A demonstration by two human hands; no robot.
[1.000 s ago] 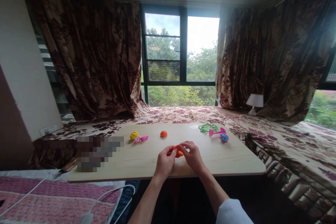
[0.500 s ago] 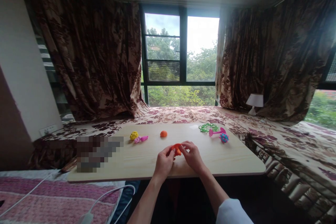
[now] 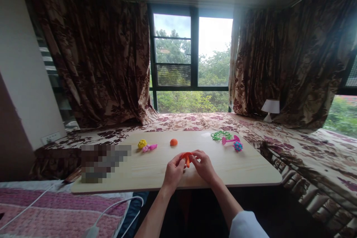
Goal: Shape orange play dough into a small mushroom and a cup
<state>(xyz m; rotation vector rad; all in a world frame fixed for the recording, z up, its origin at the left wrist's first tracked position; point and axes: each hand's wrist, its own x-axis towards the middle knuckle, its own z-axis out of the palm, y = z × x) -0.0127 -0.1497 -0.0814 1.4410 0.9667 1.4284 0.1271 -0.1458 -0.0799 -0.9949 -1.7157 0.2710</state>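
Close above the front of the table, both hands pinch a small, bendy-looking orange piece; whether it is clay or rubber I cannot make out. My left hand grips its left end between thumb and fingers. On the opposite end, my right hand has its thumb and fingers closed. Between the two thumbs a narrow orange tongue hangs down. Just beyond the hands an orange dome-shaped lump rests on the tabletop, touched by neither hand.
The pale wooden table bears a yellow knobbly lump and a pink toy at left. To the right are a green stringy loop, a pink double-ended piece and a blue-and-pink knobbed ball. A white lamp stands behind.
The orange piece has changed from a bunched shape to one with a longer tongue pointing down between the thumbs. Both hands keep their grip and have hardly moved.
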